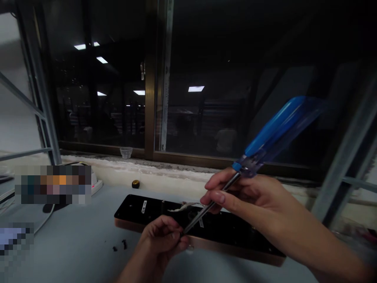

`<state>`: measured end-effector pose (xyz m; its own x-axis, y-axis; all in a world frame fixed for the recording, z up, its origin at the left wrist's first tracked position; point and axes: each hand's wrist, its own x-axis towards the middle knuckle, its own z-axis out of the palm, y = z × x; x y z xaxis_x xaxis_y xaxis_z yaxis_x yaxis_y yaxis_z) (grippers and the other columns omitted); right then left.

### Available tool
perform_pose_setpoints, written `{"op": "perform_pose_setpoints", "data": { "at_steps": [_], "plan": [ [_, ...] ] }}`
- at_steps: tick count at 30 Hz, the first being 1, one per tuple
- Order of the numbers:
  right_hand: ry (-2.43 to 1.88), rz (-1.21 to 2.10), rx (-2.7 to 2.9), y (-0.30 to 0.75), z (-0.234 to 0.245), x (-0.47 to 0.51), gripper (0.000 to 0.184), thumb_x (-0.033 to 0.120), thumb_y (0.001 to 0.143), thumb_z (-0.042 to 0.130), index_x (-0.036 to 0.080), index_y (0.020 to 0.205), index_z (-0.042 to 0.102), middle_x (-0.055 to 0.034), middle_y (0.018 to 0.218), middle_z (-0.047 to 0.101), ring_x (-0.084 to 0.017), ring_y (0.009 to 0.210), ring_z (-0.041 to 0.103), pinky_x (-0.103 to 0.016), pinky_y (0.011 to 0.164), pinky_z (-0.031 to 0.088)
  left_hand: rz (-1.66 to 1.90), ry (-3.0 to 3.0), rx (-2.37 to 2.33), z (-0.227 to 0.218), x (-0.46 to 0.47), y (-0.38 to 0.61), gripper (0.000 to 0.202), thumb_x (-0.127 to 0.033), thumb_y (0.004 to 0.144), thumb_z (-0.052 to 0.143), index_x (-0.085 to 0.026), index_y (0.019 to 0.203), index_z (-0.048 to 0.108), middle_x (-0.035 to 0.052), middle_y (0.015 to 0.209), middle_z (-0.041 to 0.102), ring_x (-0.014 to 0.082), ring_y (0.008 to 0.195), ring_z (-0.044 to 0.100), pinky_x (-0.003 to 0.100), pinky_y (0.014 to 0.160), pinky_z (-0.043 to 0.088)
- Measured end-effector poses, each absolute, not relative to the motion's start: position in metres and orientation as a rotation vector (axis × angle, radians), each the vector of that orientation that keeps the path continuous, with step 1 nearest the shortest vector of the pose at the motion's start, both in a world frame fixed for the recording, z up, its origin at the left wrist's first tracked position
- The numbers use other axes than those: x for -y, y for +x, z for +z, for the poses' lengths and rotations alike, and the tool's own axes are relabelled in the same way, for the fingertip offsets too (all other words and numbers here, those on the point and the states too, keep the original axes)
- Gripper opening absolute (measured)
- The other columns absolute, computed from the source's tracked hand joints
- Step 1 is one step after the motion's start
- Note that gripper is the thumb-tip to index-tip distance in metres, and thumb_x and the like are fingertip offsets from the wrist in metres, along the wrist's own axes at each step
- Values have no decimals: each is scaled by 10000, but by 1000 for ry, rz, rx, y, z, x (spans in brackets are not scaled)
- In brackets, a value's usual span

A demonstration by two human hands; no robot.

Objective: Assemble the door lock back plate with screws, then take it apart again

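The right hand (250, 196) gripped the screwdriver (277, 131) by its shaft, best held steady and in line with the left hand (161, 237), pinched closed at its tip, contents hidden, beside the black panel (218, 232).

1 clear cup (126, 153) on sill (172, 168) beside window (200, 129).

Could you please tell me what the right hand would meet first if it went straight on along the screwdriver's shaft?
Led by the screwdriver, the right hand would probably meet the left hand first, at its fingertips, though depth there is unclear.
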<state>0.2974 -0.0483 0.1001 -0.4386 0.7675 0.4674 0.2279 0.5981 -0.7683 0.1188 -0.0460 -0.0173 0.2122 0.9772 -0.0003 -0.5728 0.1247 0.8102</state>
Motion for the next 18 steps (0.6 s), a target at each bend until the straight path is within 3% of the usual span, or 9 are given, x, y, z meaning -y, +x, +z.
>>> {"op": "perform_pose_setpoints", "data": {
  "at_steps": [7,10,14,18],
  "plan": [
    [-854,949,2041,302,100,51,212,403,837,496,203,880,552,-15,808,616,-153,778,597,-249,691,494,1202,840,-592,-20,43,116,183,-154,582,754,-140,669,592,4,670,621,130,658,621,258,690,479],
    [-845,943,2034,301,100,52,215,404,835,492,199,864,551,-20,800,615,-160,773,598,-268,697,495,1222,848,-602,-15,46,119,241,-181,587,755,-174,763,591,1,763,636,158,695,641,279,681,488],
    [-856,870,1986,299,100,48,228,419,815,514,194,827,552,-12,740,598,-147,706,583,-247,636,487,1302,999,-769,-9,50,120,300,-354,712,641,-248,975,543,37,1036,603,196,764,644,320,661,504],
    [-944,745,1977,299,96,40,249,426,823,493,187,819,560,-15,740,580,-145,688,559,-248,603,457,1457,1660,-1138,-7,50,107,217,-316,811,494,-230,1001,554,48,935,630,165,719,618,252,625,480]
  ]
}}
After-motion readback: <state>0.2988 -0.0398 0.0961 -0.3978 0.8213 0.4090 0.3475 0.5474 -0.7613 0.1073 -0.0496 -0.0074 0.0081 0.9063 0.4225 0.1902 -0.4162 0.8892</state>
